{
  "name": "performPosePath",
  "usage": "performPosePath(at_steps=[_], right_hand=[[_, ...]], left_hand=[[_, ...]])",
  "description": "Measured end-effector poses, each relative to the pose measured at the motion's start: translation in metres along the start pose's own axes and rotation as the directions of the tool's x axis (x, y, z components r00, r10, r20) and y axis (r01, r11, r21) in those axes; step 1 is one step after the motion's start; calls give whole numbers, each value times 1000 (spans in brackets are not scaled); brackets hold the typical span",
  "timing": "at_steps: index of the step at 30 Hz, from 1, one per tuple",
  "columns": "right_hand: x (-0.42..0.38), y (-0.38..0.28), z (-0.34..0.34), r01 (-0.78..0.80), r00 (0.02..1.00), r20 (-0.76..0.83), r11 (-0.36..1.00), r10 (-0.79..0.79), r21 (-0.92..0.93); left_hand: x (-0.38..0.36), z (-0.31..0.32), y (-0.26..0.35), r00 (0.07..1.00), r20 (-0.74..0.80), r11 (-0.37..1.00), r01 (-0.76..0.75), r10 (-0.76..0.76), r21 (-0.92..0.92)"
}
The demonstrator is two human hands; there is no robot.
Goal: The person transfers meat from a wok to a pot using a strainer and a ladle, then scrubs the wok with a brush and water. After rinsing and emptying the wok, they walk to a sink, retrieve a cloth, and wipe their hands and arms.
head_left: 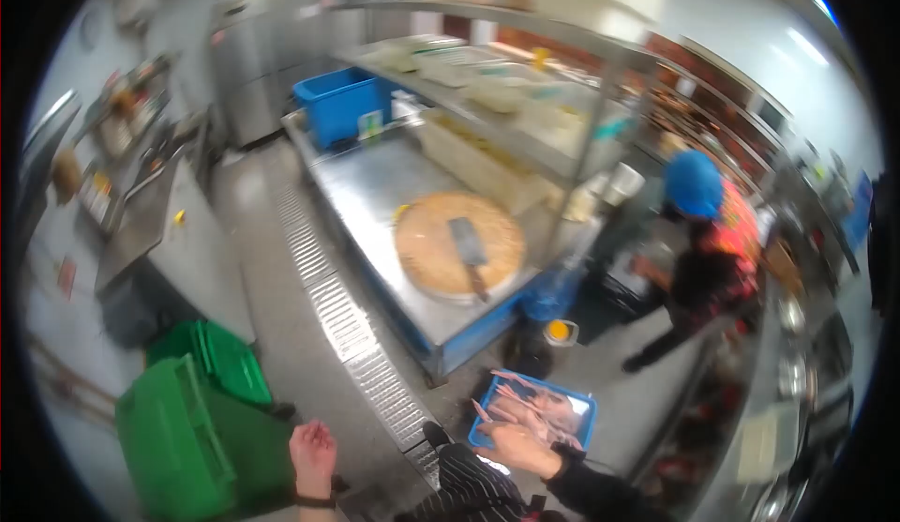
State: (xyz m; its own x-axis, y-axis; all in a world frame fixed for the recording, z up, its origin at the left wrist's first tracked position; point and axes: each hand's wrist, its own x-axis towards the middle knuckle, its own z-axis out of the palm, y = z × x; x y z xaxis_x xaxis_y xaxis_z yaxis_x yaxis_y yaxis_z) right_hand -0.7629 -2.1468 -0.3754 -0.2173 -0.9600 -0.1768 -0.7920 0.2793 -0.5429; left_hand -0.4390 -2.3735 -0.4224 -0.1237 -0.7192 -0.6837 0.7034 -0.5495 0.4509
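My right hand (520, 449), in a dark sleeve, is closed at the near left corner of a blue tray (592, 419). Raw, pale pink poultry (534, 411) lies in this tray, with thin legs or necks sticking up past the rim. The hand covers part of the near rim, and some of its fingers are hidden. My left hand (314, 452), with a dark band at the wrist, is raised at the lower left. Its fingers curl loosely and nothing is in them; the nearest thing to it is a green bin (173, 438).
A steel table (361, 180) carries a round chopping board (422, 231) with a cleaver (466, 245), and a blue tub (342, 114). A co-worker in a blue cap (694, 184) bends at the right. A metal drain grate (342, 320) crosses the floor; a capped jug (560, 332) stands nearby.
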Motion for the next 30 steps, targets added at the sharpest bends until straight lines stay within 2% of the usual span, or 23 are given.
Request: performPosePath(at_steps=[1, 2, 3, 4, 5, 7, 8, 9, 11, 13, 15, 18, 20, 21, 23, 25, 26, 29, 30], right_hand=[[27, -1, -2, 56, 997, 54, 998, -55, -9], [59, -5, -7, 61, 998, 24, 997, -60, -48], [88, -13, -8, 66, 998, -2, 995, -67, -77], [120, -21, -11, 41, 996, 76, 998, -44, 50], [155, -33, -16, 112, 987, 114, 992, -117, 48], [216, -58, -24, 95, 980, 169, 994, -103, 51], [249, -69, -23, 102, 971, 204, 985, -129, 137], [286, -85, -25, 149, 960, 218, 981, -174, 127], [360, -117, -23, 163, 915, 359, 983, -183, 88], [432, -149, -16, 268, 897, 361, 963, -256, 18], [502, -187, -9, 399, 837, 412, 917, -360, -11], [615, -231, 14, 435, 831, 389, 900, -398, -9], [689, -286, 3, 451, 821, 409, 892, -397, -39], [727, -309, -4, 471, 828, 370, 880, -421, -52], [807, -358, -16, 501, 840, 225, 865, -494, 32], [890, -415, -35, 513, 841, 170, 857, -514, 51], [936, -435, -40, 569, 809, 116, 817, -577, 95], [1065, -512, -62, 670, 741, 46, 742, -670, 15], [1105, -543, -73, 659, 751, 55, 752, -658, -12]], left_hand=[[17, 6, 8, 1000, 3, 999, 18, -18, 49], [31, 12, 20, 1000, 5, 996, 28, -28, 89], [34, 18, 33, 999, -51, 999, -18, 20, 37], [37, 28, 47, 997, -75, 1000, -17, 17, 7], [45, 39, 63, 996, -82, 1000, -18, 16, -23], [65, 43, 92, 987, -134, 991, -100, 88, -88], [78, 42, 104, 975, -190, 986, -138, 118, -98], [96, 41, 116, 960, -240, 979, -174, 144, -106], [134, 29, 136, 938, -293, 962, -235, 186, -139], [170, 21, 157, 921, -367, 935, -238, 132, -262], [214, 7, 179, 913, -390, 914, -257, 122, -314], [288, 0, 236, 900, -421, 881, -286, 113, -376], [321, 32, 293, 880, -466, 855, -307, 87, -419], [335, 45, 319, 874, -478, 847, -316, 85, -428], [349, 82, 383, 884, -373, 821, -424, 283, -383], [364, 97, 441, 876, -341, 816, -455, 340, -356], [362, 114, 471, 825, -395, 785, -534, 404, -314], [370, 141, 537, 671, -525, 688, -696, 523, -204], [373, 144, 554, 618, -567, 647, -740, 545, -186]])
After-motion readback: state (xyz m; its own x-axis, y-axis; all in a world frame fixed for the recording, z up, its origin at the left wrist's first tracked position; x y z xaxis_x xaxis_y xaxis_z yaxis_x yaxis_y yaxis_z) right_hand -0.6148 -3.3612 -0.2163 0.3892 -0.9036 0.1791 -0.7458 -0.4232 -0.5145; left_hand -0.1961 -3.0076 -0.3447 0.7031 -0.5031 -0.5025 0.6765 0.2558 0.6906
